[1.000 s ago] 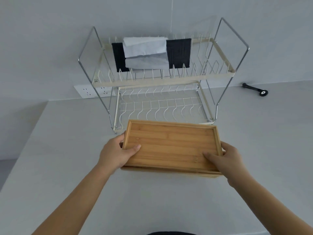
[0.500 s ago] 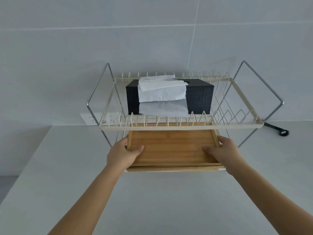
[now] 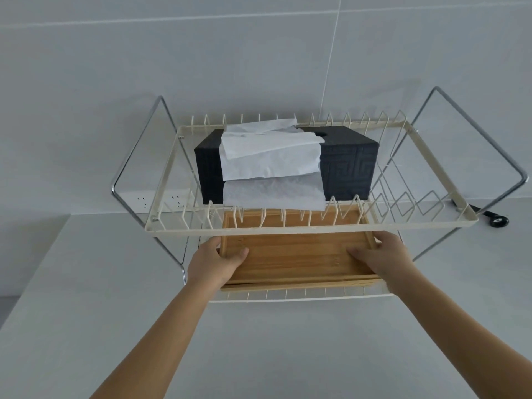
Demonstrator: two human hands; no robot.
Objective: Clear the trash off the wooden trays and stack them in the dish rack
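Observation:
Two stacked wooden trays (image 3: 293,257) lie on the lower tier of the cream wire dish rack (image 3: 288,230), their far half under the upper tier. My left hand (image 3: 214,262) grips the stack's left end, thumb over the rim. My right hand (image 3: 380,260) grips the right end the same way. The top tray is bare, with no trash showing on it.
A black tissue box (image 3: 348,165) with white tissue (image 3: 270,162) hanging out sits on the rack's upper tier. Behind the rack is a tiled wall with a socket strip (image 3: 161,201). A small black object (image 3: 496,220) lies on the white counter (image 3: 288,341) at the right.
Both hands have carried the trays forward from the counter into the rack's lower tier. My view has come closer and tilted up toward the rack.

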